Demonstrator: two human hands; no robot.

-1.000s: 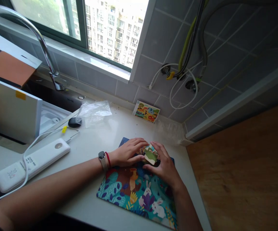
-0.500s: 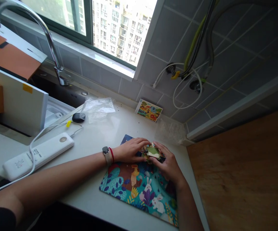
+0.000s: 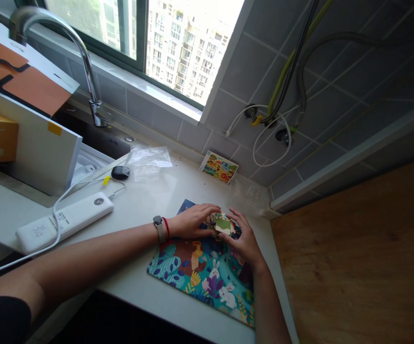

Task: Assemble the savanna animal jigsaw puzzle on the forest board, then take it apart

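Note:
A colourful jigsaw puzzle board (image 3: pixel 196 272) with rabbits and leaves lies on the white counter near its front edge. My left hand (image 3: pixel 194 220) rests on the board's far part, fingers curled toward a small stack of loose puzzle pieces (image 3: pixel 223 223). My right hand (image 3: pixel 242 239) closes on that stack from the right, thumb and fingers pinching it. A watch and a red string sit on my left wrist.
A small picture card (image 3: pixel 218 167) leans against the tiled wall. A clear plastic bag (image 3: pixel 149 158), a black mouse (image 3: pixel 120 172) and a white power bank (image 3: pixel 65 221) with cable lie to the left. A tap (image 3: pixel 85 71), sink and boxes stand at far left. Wooden panel at right.
The view has shifted slightly; both hands stay on the far part of the board, and the stack of pieces between them has tilted and settled lower.

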